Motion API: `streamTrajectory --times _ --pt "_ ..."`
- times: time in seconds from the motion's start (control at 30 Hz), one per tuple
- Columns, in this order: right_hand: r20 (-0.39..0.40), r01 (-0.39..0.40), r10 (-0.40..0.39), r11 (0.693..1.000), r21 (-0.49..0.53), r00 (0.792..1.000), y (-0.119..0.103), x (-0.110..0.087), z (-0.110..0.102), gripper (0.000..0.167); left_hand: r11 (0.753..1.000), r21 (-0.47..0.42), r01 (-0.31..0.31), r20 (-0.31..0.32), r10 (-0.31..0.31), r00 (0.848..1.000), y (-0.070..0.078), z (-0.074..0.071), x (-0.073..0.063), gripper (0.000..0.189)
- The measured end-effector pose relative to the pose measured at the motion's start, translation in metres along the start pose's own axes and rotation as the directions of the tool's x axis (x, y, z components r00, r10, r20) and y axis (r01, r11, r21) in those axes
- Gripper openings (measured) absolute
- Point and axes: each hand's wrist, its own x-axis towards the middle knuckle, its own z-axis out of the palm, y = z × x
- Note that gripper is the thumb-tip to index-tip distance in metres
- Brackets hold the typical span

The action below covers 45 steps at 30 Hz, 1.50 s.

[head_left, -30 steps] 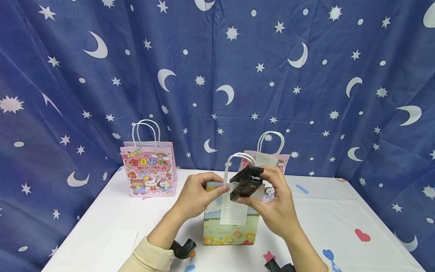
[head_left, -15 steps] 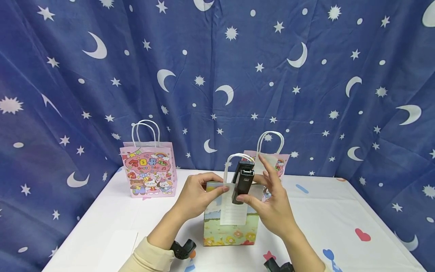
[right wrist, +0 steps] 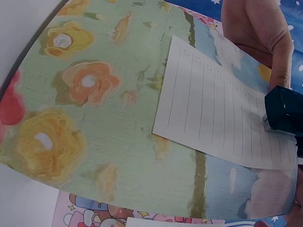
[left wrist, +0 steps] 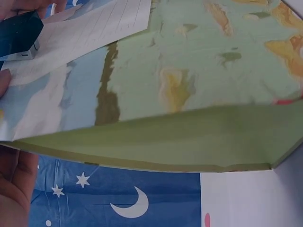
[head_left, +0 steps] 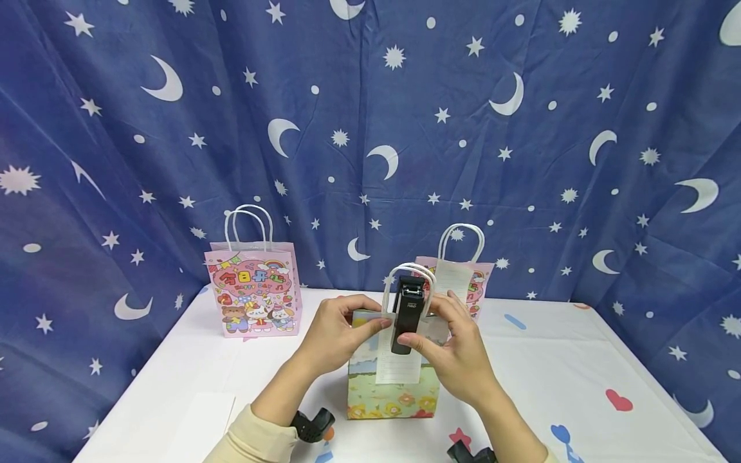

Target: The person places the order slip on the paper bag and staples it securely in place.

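A floral paper gift bag [head_left: 393,402] stands upright at the middle of the table, white rope handles raised. A lined paper slip [head_left: 399,372] hangs over its front, near the top. My left hand [head_left: 336,331] pinches the bag's top left edge and the slip's upper corner between thumb and fingers. With my right hand [head_left: 457,350] I grip a black stapler [head_left: 408,315], its thumb on the lower end. The stapler points up inside the handle loop, its jaws over the top of the slip; the right wrist view shows the stapler [right wrist: 286,111] across the slip's lined end [right wrist: 213,109].
One pink cartoon gift bag [head_left: 255,289] stands back left. Another pink bag [head_left: 480,283], partly hidden behind my right hand, bears a lined slip [head_left: 453,276]. A white sheet [head_left: 202,421] lies front left. Behind the table hangs a blue star-and-moon curtain [head_left: 370,128].
The stapler has moved left and turned from slanted to nearly upright, coming onto the slip at the bag's top edge. My right hand has shifted with it; the left hand keeps its place.
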Motion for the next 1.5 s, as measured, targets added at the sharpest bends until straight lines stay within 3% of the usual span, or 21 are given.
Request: streamTrajectory --times 0.2,0.33,0.47,0.57,0.67,0.77,0.93,1.07,1.3,1.5 --pt "0.003 0.009 -0.009 1.0 -0.01 1.0 0.0 0.001 0.0 0.044 0.999 0.01 -0.053 -0.019 0.054 0.998 -0.001 0.001 0.002 0.009" --pt "-0.001 0.016 -0.016 0.999 -0.029 1.0 -0.001 0.001 0.0 0.043 1.0 -0.02 -0.019 0.006 0.019 1.0 -0.003 0.0 0.002 0.01" --pt "-0.012 0.017 -0.017 0.999 -0.032 1.0 -0.001 0.0 0.0 0.042 0.994 -0.103 0.033 0.1 -0.022 0.995 -0.007 -0.002 0.001 0.019" --pt "-0.016 0.016 -0.016 1.0 -0.026 1.0 -0.001 0.0 0.001 0.042 0.979 -0.192 0.069 0.198 -0.03 0.98 -0.01 -0.003 0.001 0.035" --pt "-0.018 0.016 -0.016 1.0 -0.017 1.0 -0.002 0.0 0.001 0.042 0.967 -0.228 0.11 0.245 -0.052 0.968 -0.013 -0.001 0.0 0.051" --pt "-0.02 0.012 -0.012 1.0 -0.011 1.0 -0.002 0.0 0.001 0.042 0.966 -0.216 0.14 0.222 -0.091 0.971 -0.013 0.003 0.0 0.06" --pt "-0.026 0.009 -0.01 1.0 -0.018 1.0 -0.002 -0.001 0.001 0.043 0.959 -0.231 0.162 0.17 -0.124 0.978 -0.014 0.011 -0.002 0.058" --pt "-0.033 0.011 -0.012 1.0 -0.027 0.999 -0.002 -0.001 0.002 0.042 0.96 -0.24 0.144 0.14 -0.112 0.984 -0.015 0.014 -0.003 0.054" --pt "0.005 0.045 -0.045 0.994 -0.1 0.999 -0.002 0.0 -0.002 0.045 0.978 -0.205 0.046 0.076 -0.031 0.997 -0.019 0.018 -0.004 0.049" --pt "0.058 0.016 -0.005 0.981 -0.195 0.998 0.0 0.0 -0.011 0.07 0.981 -0.189 0.051 0.075 -0.038 0.997 -0.017 0.019 -0.005 0.048"
